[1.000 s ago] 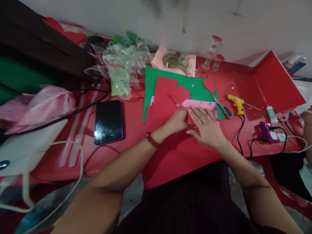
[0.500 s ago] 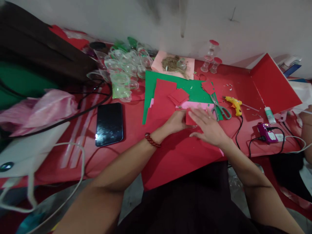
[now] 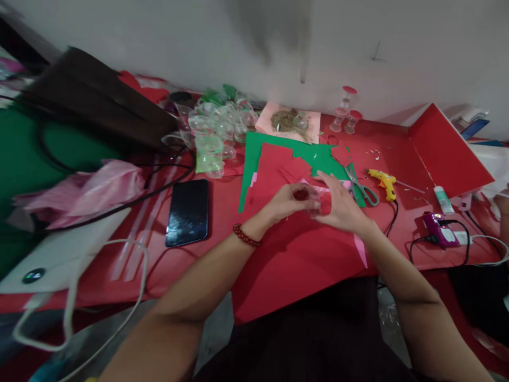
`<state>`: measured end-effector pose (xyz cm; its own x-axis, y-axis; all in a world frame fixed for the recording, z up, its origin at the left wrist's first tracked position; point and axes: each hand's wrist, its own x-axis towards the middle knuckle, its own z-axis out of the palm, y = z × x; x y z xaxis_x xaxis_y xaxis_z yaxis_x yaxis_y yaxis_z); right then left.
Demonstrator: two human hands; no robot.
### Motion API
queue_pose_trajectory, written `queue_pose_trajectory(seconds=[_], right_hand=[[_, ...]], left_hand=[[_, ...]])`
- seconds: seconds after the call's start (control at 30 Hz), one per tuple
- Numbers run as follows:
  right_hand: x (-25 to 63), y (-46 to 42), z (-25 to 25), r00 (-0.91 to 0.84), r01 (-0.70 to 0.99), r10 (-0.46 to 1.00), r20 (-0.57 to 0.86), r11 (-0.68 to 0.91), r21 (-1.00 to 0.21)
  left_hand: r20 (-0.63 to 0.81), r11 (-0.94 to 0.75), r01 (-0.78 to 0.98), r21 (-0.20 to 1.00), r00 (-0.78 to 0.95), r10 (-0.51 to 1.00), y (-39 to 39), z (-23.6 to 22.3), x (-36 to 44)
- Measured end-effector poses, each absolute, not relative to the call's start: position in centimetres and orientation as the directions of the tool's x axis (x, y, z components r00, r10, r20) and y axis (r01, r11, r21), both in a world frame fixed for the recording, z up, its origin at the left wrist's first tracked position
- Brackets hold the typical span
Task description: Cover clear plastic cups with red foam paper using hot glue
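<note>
My left hand (image 3: 287,202) curls its fingers and thumb around a small clear plastic cup-like piece (image 3: 315,200), partly blurred and hidden by the fingers. Facing it, my right hand (image 3: 342,206) is open in a wide curve, thumb apart from the fingers, close around the piece's right side; whether it touches is unclear. Both hands are above a large red sheet (image 3: 294,260). Just beyond them lie small red paper squares (image 3: 296,168) on red and green sheets (image 3: 274,139). Grey-handled scissors (image 3: 363,192) rest right of my right hand.
A yellow glue gun (image 3: 382,181), a purple power adapter (image 3: 439,231) with cords, and a glue bottle (image 3: 442,199) are at right. Behind stand clear hourglass shapes (image 3: 345,112). Clear plastic cups (image 3: 222,122) pile at back left, near a phone (image 3: 187,212).
My right hand has come off the red square it was pressing and now opens around the piece. The red square facing me has turned out of sight. The view has shifted slightly left and up.
</note>
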<state>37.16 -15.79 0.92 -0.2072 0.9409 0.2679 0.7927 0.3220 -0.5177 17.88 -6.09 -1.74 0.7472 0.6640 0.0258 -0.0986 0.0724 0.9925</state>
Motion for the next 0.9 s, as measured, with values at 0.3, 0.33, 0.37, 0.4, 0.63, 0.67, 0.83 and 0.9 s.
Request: queue_pose_trajectory(seconds=[0.3, 0.33, 0.37, 0.4, 0.63, 0.67, 0.83, 0.9], right_hand=[[38.5, -13.4, -2.0, 0.018, 0.215, 0.975, 0.223, 0.214, -0.953], [38.5, -13.5, -2.1, -0.002, 0.17, 0.977, 0.213, 0.21, -0.963], [38.5, -13.6, -2.2, -0.024, 0.135, 0.979, 0.203, 0.205, -0.97], [38.4, -13.7, -2.2, -0.047, 0.105, 0.98, 0.192, 0.196, -0.975], [37.1, -14.1, -2.1, -0.05, -0.011, 0.989, 0.138, 0.138, -0.99], [37.0, -14.1, -2.1, -0.042, -0.022, 0.992, 0.123, 0.122, -0.992], [36.7, -14.1, -2.2, -0.02, -0.042, 0.997, 0.08, 0.079, -0.996], [36.5, -14.2, -2.3, -0.008, -0.029, 0.996, 0.092, 0.091, -0.995]], left_hand=[[0.207, -0.063, -0.291, 0.955, 0.499, 0.841, -3.8, -2.6, 17.0], [0.197, -0.012, -0.318, 0.948, 0.557, 0.807, -3.9, -2.4, 17.0], [0.177, 0.049, -0.336, 0.941, 0.609, 0.773, -4.1, -2.3, 17.1], [0.151, 0.109, -0.341, 0.934, 0.649, 0.746, -4.5, -2.1, 17.2], [0.003, 0.245, -0.297, 0.923, 0.641, 0.767, -5.8, -1.9, 17.6], [-0.008, 0.241, -0.297, 0.924, 0.614, 0.789, -5.8, -2.0, 17.7], [0.031, 0.094, -0.227, 0.969, 0.495, 0.868, -5.4, -2.3, 17.7], [0.071, 0.026, -0.197, 0.98, 0.467, 0.881, -5.3, -2.3, 17.7]])
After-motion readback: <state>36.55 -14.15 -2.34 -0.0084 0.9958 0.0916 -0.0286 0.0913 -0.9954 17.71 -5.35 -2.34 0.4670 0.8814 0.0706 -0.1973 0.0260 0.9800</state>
